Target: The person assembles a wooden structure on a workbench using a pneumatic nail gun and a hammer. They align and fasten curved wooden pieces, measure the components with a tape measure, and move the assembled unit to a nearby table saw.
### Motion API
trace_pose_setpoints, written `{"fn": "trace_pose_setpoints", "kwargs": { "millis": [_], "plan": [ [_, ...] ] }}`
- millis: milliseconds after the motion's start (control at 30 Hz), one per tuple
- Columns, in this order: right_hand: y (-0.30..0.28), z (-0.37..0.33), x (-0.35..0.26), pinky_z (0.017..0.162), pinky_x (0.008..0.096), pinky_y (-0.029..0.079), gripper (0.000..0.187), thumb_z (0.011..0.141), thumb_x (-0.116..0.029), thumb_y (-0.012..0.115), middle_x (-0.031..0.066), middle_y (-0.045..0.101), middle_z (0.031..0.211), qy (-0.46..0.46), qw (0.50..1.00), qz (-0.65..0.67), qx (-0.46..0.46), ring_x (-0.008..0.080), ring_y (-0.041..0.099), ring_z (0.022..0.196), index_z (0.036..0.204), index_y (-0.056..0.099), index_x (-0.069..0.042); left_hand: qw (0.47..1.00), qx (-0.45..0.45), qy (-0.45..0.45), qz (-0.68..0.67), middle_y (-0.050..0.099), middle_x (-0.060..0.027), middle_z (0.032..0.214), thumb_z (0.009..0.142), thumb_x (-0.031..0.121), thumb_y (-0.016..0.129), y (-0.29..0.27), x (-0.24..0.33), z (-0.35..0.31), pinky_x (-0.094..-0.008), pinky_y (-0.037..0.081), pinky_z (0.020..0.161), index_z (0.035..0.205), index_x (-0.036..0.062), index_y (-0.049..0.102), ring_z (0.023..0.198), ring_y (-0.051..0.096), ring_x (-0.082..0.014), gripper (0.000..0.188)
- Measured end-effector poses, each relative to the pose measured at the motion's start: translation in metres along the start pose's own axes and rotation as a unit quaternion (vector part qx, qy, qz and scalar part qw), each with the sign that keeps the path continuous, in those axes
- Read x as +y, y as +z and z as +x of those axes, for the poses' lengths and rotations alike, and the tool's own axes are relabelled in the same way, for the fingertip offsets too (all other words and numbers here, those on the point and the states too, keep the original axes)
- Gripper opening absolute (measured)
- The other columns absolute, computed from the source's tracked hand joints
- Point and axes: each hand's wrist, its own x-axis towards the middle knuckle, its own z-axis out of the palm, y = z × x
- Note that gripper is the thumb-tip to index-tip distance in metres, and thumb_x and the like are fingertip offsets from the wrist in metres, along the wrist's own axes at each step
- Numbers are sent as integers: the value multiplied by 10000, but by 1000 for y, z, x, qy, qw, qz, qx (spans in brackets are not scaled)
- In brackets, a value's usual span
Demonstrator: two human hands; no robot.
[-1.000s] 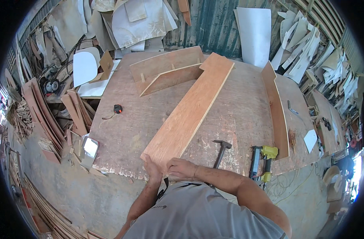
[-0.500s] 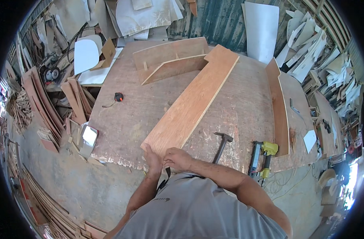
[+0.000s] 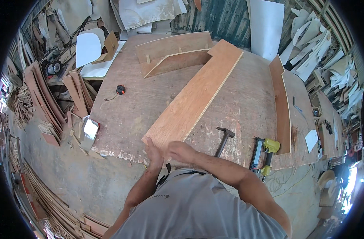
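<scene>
A long reddish plywood board (image 3: 194,95) lies slanted across the worktable (image 3: 126,127), its near end at my body. My left hand (image 3: 154,153) grips that end at its left corner, the thumb resting on the face and the other fingers mostly hidden. Close beside it, my right hand (image 3: 181,152) is curled closed at the near edge; whatever its fingers pinch is hidden. A hammer (image 3: 223,141) with a dark head lies right of my right hand. Further right is a yellow-green and black nail gun (image 3: 265,151).
At the far side, a joined plywood frame (image 3: 174,51) touches the board's far end. A narrow plywood piece (image 3: 281,105) stands on edge at the right. A tape measure (image 3: 120,90) lies at the left. Wood strips (image 3: 42,91) lean beyond the table's left edge.
The whole view has shifted slightly, with the table appearing a little higher and further right. My right hand's fingers have drawn slightly away from my left hand. The board stays in place.
</scene>
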Motion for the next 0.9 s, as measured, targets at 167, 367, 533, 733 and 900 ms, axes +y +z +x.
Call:
{"fn": "trace_pose_setpoints", "kwargs": {
  "millis": [167, 367, 533, 733, 900],
  "plan": [
    [-7, 23, -21, 775, 401, 492, 127, 849, -164, 674, 123, 623, 892, 61, 996, -19, -60, 329, 603, 926, 925, 662, -62, 999, -24, 23, -30, 593, -173, 1199, 1026, 440, 411, -6, -3, 10, -398, 516, 885, 1294, -59, 466, 1056, 614, -278, 570],
    [7, -1, -2, 839, 404, 482, 140, 785, -147, 668, 109, 600, 898, -112, 993, -21, 0, 312, 581, 940, 896, 658, -62, 1000, -4, 23, -15, 596, -161, 1190, 1029, 432, 408, 5, 7, 4, -384, 501, 903, 1292, -52, 484, 1076, 600, -253, 556],
    [0, -28, -1, 900, 418, 477, 226, 709, -93, 665, 108, 572, 1076, -164, 982, -85, -30, 316, 562, 1031, 921, 603, -49, 999, 38, -1, 20, 625, -140, 1139, 1030, 415, 420, 17, 26, -19, -337, 518, 845, 1228, -45, 543, 969, 625, -201, 515],
    [-13, -27, -30, 850, 399, 498, 246, 747, -125, 720, 100, 570, 1059, -121, 989, -86, -6, 294, 566, 1008, 961, 633, -41, 999, 31, 15, -11, 638, -132, 1087, 1005, 448, 478, 1, 8, -1, -341, 524, 826, 1192, -36, 555, 959, 632, -193, 524],
    [-5, -6, -18, 788, 361, 506, 206, 729, -139, 758, 68, 617, 1033, -108, 990, -84, -44, 251, 584, 959, 897, 669, -60, 999, 21, -8, -37, 645, -130, 1083, 1003, 453, 481, 4, 9, 1, -334, 536, 818, 1179, -27, 557, 941, 646, -198, 516]
  ]
}}
